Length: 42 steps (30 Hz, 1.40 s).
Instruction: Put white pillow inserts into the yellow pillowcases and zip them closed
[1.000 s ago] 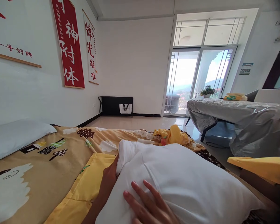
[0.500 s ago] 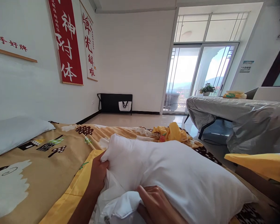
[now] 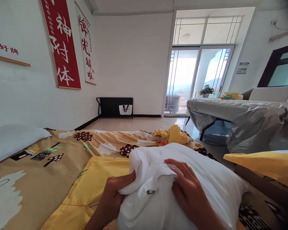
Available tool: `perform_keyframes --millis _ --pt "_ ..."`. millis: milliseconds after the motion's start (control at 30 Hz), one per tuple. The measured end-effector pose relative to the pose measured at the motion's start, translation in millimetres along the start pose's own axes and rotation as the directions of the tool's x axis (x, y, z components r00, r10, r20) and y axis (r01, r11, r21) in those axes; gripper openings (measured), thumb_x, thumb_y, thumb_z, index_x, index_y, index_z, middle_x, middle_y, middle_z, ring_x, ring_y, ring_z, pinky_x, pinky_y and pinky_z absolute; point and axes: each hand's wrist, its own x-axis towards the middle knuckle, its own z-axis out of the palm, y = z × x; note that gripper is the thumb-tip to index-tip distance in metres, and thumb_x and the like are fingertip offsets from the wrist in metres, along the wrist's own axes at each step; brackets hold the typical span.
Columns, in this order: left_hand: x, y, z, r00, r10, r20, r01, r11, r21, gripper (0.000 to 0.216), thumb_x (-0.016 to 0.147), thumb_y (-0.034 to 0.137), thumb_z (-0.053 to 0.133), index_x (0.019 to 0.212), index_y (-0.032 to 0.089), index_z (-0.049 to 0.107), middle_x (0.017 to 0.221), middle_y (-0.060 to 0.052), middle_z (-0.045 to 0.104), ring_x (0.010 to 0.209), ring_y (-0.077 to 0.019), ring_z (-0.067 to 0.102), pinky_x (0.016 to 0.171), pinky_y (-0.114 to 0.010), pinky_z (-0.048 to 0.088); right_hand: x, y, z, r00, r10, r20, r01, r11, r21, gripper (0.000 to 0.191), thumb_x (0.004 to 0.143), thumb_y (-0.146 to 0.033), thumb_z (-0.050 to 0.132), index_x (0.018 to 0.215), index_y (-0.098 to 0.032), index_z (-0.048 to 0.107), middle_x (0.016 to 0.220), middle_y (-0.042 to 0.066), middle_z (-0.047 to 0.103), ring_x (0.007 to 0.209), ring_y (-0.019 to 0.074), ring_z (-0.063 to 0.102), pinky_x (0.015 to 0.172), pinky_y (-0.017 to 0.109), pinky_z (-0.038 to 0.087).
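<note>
A plump white pillow (image 3: 206,179) lies in front of me on the bed, slanting from the middle toward the lower right. Its near-left end is bunched up into folds of white fabric, with a small metal zipper pull (image 3: 150,191) showing. My left hand (image 3: 118,188) is closed on the edge of these folds at the left. On the other side, my right hand (image 3: 186,180) pinches a raised fold of the same fabric, its fingers bent over it. Beneath the pillow's left end lies a flat yellow cloth (image 3: 108,167), partly hidden by my left hand.
A patterned tan bedsheet (image 3: 62,179) spreads around, with another white pillow (image 3: 16,140) at the far left. Crumpled yellow fabric (image 3: 175,134) sits beyond the pillow. More yellow cloth (image 3: 256,161) shows at right. A plastic-covered table (image 3: 254,118) stands behind it.
My left hand has come down and nearer from the pillow's far-left corner. My right hand has moved right and up. The end's fabric is now gathered between them, and the zipper pull shows.
</note>
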Motion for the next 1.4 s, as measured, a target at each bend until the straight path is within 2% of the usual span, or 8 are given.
perform_keyframes --millis 200,433,567,733,833,1000,1133,1400 --pt "-5 18 12 0.989 -0.024 0.145 0.030 0.999 -0.036 0.042 0.080 0.049 0.050 0.072 0.019 0.077 0.073 -0.012 0.071 0.082 -0.0306 0.066 0.071 -0.036 0.054 -8 -1 -2 0.912 -0.119 0.392 0.062 0.986 0.156 0.023 0.086 -0.014 0.043 0.101 -0.022 0.058 0.154 0.006 0.024 0.141 0.0235 0.025 0.112 0.049 0.026" --pt "-4 14 15 0.984 0.001 0.176 0.019 0.994 -0.111 0.037 0.081 0.041 0.049 0.080 0.019 0.078 0.081 -0.011 0.073 0.081 -0.0289 0.066 0.074 -0.036 0.053 -6 2 14 0.924 -0.195 0.328 0.075 0.936 0.345 0.040 0.087 -0.014 0.044 0.125 -0.023 0.050 0.149 0.010 0.034 0.137 0.0203 0.032 0.111 0.045 0.030" --pt "-3 -10 11 0.994 -0.090 0.063 0.101 0.971 -0.216 0.033 0.066 0.025 0.057 0.092 0.020 0.078 0.089 -0.007 0.075 0.084 -0.0271 0.066 0.077 -0.034 0.053 -11 7 24 0.931 -0.156 0.331 0.044 0.945 0.324 0.048 0.089 -0.018 0.046 0.137 -0.021 0.042 0.140 0.013 0.047 0.132 0.0208 0.041 0.109 0.045 0.034" --pt "3 -22 -2 0.978 -0.177 0.114 0.208 0.886 -0.415 0.037 0.066 0.040 0.062 0.090 0.015 0.075 0.092 -0.010 0.073 0.086 -0.0270 0.065 0.074 -0.031 0.051 -11 5 32 0.920 -0.138 0.368 0.008 0.942 0.334 0.050 0.093 -0.024 0.044 0.143 -0.023 0.036 0.135 0.011 0.053 0.127 0.0205 0.047 0.109 0.044 0.036" --pt "7 -15 -4 0.960 -0.246 0.133 0.274 0.923 -0.272 0.038 0.067 0.044 0.067 0.091 0.014 0.068 0.087 -0.008 0.071 0.079 -0.0229 0.064 0.068 -0.027 0.048 -5 1 31 0.906 -0.105 0.410 -0.052 0.934 0.354 0.046 0.095 -0.028 0.043 0.141 -0.023 0.040 0.132 0.009 0.057 0.124 0.0192 0.051 0.107 0.041 0.039" --pt "11 -14 -4 0.962 -0.247 -0.117 0.262 0.955 0.137 0.038 0.064 0.044 0.072 0.087 0.017 0.059 0.081 -0.002 0.066 0.069 -0.0182 0.060 0.061 -0.024 0.045 3 -3 27 0.867 -0.049 0.497 -0.183 0.894 0.409 0.036 0.097 -0.030 0.038 0.130 -0.024 0.051 0.122 0.006 0.062 0.114 0.0168 0.056 0.096 0.031 0.047" --pt "19 -33 -10 0.936 -0.241 -0.257 0.307 0.916 0.258 0.039 0.068 0.048 0.067 0.089 0.016 0.063 0.085 -0.006 0.069 0.079 -0.0232 0.062 0.070 -0.028 0.045 1 -6 30 0.855 -0.018 0.518 -0.214 0.898 0.383 0.032 0.096 -0.029 0.039 0.124 -0.023 0.054 0.112 0.006 0.065 0.106 0.0173 0.058 0.091 0.029 0.048" --pt "34 -82 -59 0.886 -0.267 -0.378 0.408 0.836 0.367 0.023 0.073 0.032 0.052 0.078 0.013 0.065 0.089 -0.013 0.070 0.087 -0.0258 0.062 0.077 -0.031 0.042 1 -15 18 0.950 0.061 0.306 -0.097 0.990 0.102 0.023 0.089 -0.013 0.036 0.091 -0.021 0.057 0.080 0.003 0.064 0.078 0.0181 0.059 0.076 0.033 0.046"
